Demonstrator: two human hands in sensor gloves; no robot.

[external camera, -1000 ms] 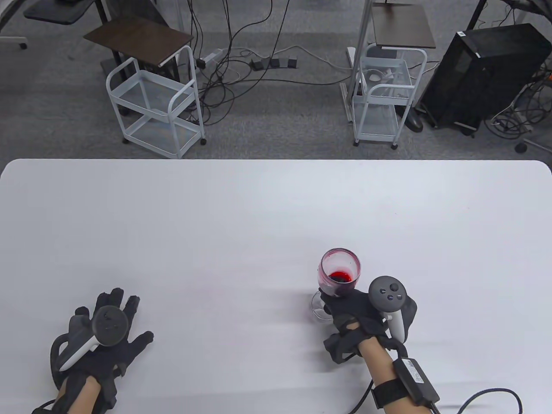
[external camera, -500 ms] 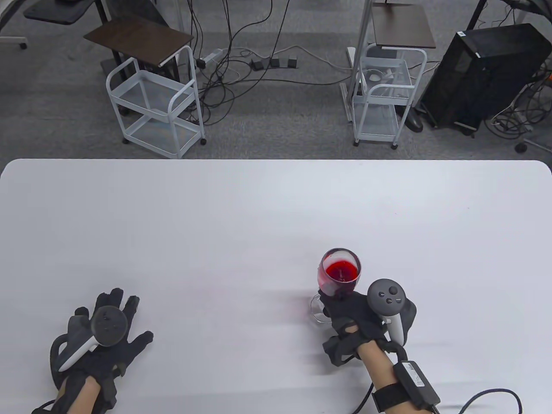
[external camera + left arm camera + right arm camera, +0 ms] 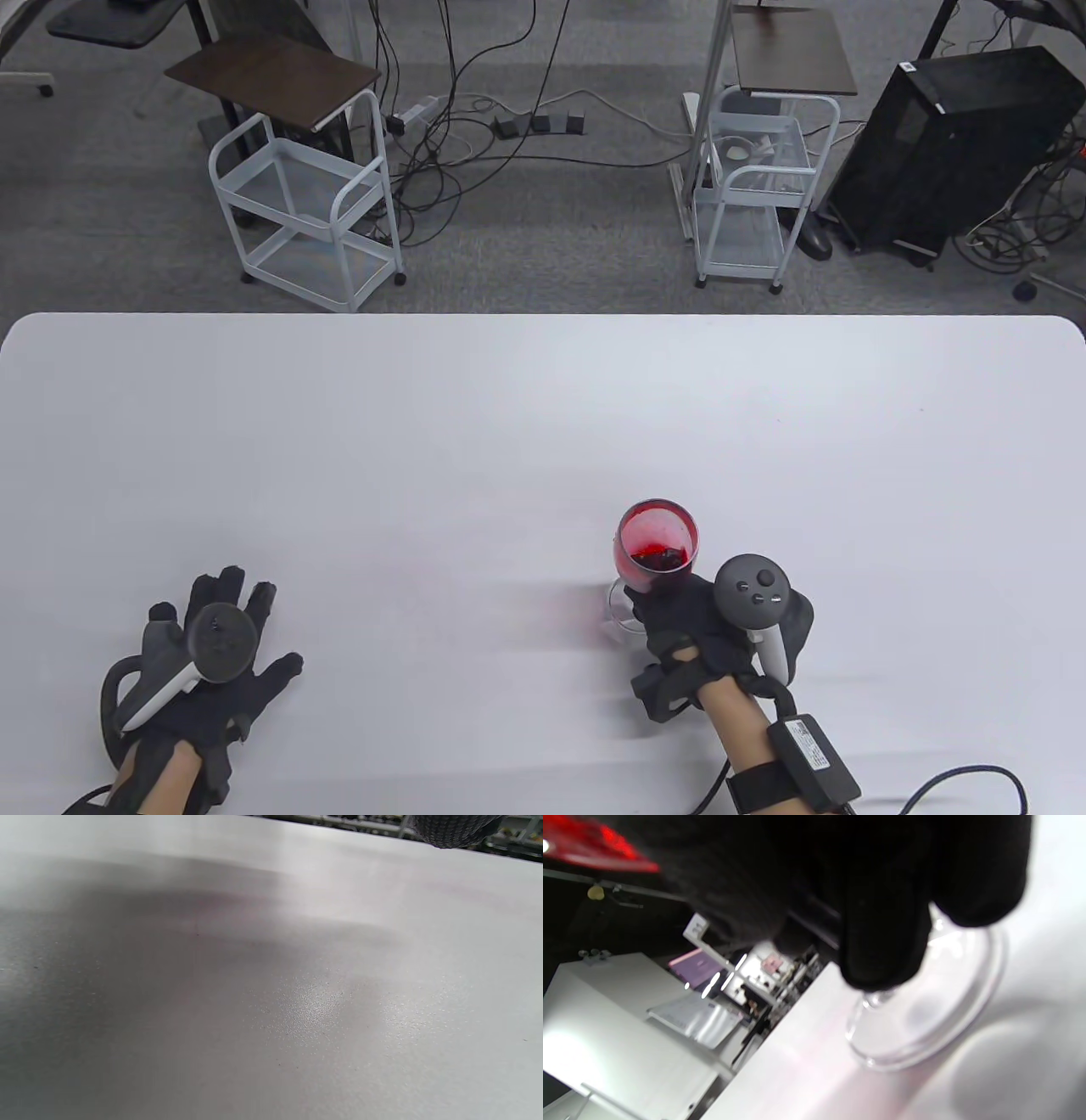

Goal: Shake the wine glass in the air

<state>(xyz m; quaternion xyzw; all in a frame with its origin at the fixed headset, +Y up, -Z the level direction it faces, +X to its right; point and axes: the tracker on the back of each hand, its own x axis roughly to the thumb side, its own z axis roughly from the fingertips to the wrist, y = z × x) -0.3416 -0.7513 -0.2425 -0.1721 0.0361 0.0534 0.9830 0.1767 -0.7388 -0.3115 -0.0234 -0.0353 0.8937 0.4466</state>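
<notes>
Table view shows your right hand (image 3: pixel 708 624) near the front right of the white surface (image 3: pixel 509 407), its grip wrapped around the wine glass (image 3: pixel 655 552) just under the bowl. The bowl sticks out beyond your fingers on the far side, tilted a little toward your left, with red liquid pooled inside and red film on its inner wall. The clear foot peeks out beside your fingers on the left, below the bowl. From the right wrist view your gloved fingers (image 3: pixel 882 921) close around the stem, and the foot (image 3: pixel 925 1005) sits just under them, tilted against the pale surface; whether it touches is hard to tell there. Your left hand (image 3: pixel 212 671) lies well apart at the front left, palm down on the surface, fingers spread and holding nothing. In the left wrist view only a dark fingertip (image 3: pixel 454 830) shows at the top edge
</notes>
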